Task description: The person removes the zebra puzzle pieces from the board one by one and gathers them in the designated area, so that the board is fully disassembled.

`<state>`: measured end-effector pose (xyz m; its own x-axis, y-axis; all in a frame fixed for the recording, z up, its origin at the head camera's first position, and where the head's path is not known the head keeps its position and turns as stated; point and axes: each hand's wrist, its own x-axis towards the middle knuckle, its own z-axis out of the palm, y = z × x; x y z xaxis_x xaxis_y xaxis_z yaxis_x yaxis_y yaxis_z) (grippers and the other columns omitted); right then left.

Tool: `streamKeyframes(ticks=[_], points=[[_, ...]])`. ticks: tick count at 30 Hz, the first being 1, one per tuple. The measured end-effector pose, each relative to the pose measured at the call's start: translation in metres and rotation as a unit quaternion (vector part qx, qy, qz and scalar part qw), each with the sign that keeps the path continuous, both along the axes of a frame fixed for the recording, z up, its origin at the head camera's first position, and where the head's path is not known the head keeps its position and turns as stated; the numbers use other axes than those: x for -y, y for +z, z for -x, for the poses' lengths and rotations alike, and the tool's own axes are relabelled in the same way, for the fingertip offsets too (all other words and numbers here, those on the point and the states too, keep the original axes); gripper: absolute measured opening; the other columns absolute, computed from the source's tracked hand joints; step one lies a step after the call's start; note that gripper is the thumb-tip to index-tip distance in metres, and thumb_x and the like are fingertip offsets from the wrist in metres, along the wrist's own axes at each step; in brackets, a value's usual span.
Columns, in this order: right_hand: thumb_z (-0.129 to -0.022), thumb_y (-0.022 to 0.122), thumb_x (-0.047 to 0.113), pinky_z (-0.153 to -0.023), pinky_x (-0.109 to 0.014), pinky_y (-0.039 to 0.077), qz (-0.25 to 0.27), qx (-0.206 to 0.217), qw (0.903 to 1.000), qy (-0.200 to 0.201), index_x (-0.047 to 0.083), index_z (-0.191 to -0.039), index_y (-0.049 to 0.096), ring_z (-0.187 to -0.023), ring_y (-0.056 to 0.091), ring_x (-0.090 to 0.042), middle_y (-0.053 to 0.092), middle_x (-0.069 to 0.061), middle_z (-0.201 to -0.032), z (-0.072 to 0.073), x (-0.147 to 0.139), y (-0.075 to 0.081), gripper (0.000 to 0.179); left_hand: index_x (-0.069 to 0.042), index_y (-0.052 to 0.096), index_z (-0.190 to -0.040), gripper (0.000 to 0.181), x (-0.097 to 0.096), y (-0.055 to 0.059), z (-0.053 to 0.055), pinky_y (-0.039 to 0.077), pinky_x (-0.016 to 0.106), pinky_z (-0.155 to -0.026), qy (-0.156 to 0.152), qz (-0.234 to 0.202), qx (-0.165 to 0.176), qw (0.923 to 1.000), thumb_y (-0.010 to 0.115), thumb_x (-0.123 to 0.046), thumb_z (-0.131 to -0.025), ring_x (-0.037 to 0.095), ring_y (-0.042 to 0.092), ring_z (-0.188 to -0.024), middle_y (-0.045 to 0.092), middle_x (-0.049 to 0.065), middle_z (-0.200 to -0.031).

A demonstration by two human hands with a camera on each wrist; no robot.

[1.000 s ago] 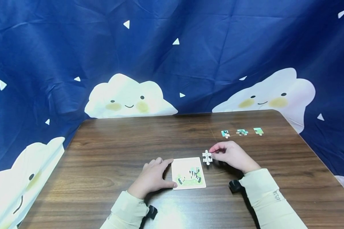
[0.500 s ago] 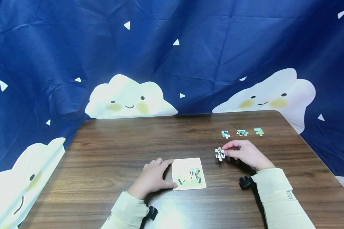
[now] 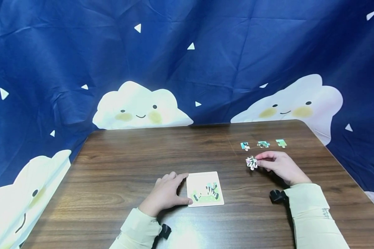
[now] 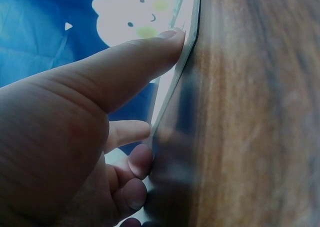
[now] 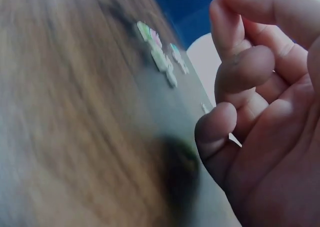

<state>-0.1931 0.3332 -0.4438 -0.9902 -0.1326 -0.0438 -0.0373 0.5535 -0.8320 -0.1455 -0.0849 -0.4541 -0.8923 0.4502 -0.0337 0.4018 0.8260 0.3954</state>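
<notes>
Left hand: unclenched, touching board; light pressure should do.
Right hand: pinching piece; an edge hold should keep its print visible.

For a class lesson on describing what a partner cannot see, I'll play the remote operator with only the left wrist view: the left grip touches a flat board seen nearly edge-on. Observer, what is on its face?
Observer: The board shows part of a black-and-white striped animal in its lower half.
Operator: Is anything held on the other side?
Observer: Yes, the right grip pinches a jigsaw piece marked with dark stripes.
Operator: Are other pieces lying about?
Observer: Three loose pieces lie in a row on the wooden table, farther from the person than the one being held.
</notes>
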Motion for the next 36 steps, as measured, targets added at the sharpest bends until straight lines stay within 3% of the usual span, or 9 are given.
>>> streamKeyframes(ticks=[5, 13, 20, 25, 36], points=[[-0.092, 0.073, 0.029, -0.061, -0.028, 0.047, -0.026, -0.016, 0.9995, -0.006, 0.002, -0.114, 0.071, -0.071, 0.056, -0.012, 0.068, -0.001, -0.091, 0.0, -0.009, -0.001, 0.035, -0.018, 0.053, -0.146, 0.092, 0.001, -0.001, 0.0, 0.033, 0.036, -0.075, -0.001, -0.001, 0.0, 1.0, 0.081, -0.06, -0.069, 0.015, 0.044, -0.086, 0.051, -0.004, -0.098], [-0.093, 0.073, 0.029, -0.054, -0.03, 0.042, -0.046, -0.018, 0.9984, -0.028, 0.0, -0.115, 0.07, -0.062, 0.052, -0.012, 0.064, -0.003, -0.079, -0.004, -0.031, -0.002, 0.037, -0.019, 0.052, -0.146, 0.092, 0.001, -0.001, 0.001, 0.033, 0.036, -0.076, 0.004, 0.001, 0.004, 1.0, 0.081, -0.06, -0.07, 0.015, 0.044, -0.086, 0.05, -0.005, -0.097], [-0.092, 0.073, 0.03, -0.07, -0.022, 0.041, -0.098, -0.031, 0.9943, -0.029, 0.002, -0.111, 0.073, -0.08, 0.053, -0.006, 0.071, -0.004, -0.097, -0.005, -0.045, -0.005, 0.033, -0.02, 0.052, -0.147, 0.092, 0.001, -0.002, 0.001, 0.033, 0.035, -0.076, 0.007, 0.001, 0.011, 0.9999, 0.08, -0.061, -0.07, 0.014, 0.043, -0.085, 0.051, -0.005, -0.098], [-0.093, 0.072, 0.027, -0.073, -0.021, 0.04, -0.126, -0.032, 0.9913, -0.023, 0.002, -0.108, 0.073, -0.083, 0.055, -0.005, 0.072, -0.008, -0.1, -0.001, -0.05, -0.005, 0.029, -0.021, 0.052, -0.147, 0.093, 0.0, -0.002, 0.002, 0.032, 0.034, -0.075, 0.008, 0.005, 0.015, 0.9998, 0.08, -0.063, -0.07, 0.014, 0.042, -0.084, 0.051, -0.006, -0.098], [-0.095, 0.068, 0.022, -0.078, -0.035, 0.039, -0.177, -0.048, 0.9828, -0.021, 0.001, -0.108, 0.073, -0.09, 0.058, -0.019, 0.072, -0.015, -0.103, 0.007, -0.057, -0.004, 0.025, -0.021, 0.051, -0.148, 0.093, -0.001, -0.001, 0.002, 0.032, 0.033, -0.074, 0.008, 0.008, 0.011, 0.9999, 0.079, -0.063, -0.07, 0.014, 0.042, -0.084, 0.05, -0.006, -0.097]])
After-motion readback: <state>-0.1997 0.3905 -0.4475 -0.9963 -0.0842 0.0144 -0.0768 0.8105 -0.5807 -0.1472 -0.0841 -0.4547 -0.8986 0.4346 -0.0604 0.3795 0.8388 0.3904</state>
